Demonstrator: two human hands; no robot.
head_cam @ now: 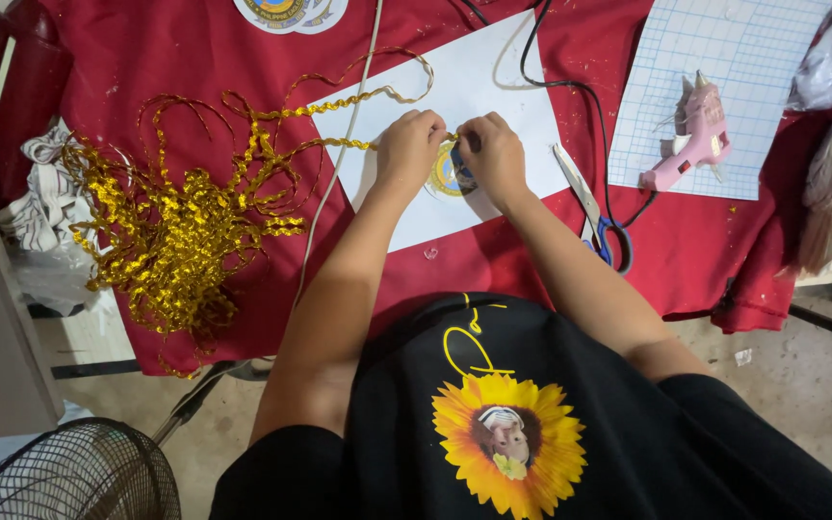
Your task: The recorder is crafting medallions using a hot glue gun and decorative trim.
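We see the left hand (408, 146) pinched on gold twisted ribbon (334, 143), right hand (491, 154) closed over a round badge (447, 178), apparently gripping it, on white paper (464, 106), scissors (594, 212) beside.

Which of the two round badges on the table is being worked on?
The small round badge between the left hand and right hand, on the white sheet. The other badge lies untouched at the far edge.

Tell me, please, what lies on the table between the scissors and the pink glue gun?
In the head view, a black cord runs between the scissors and the pink glue gun, over bare red cloth.
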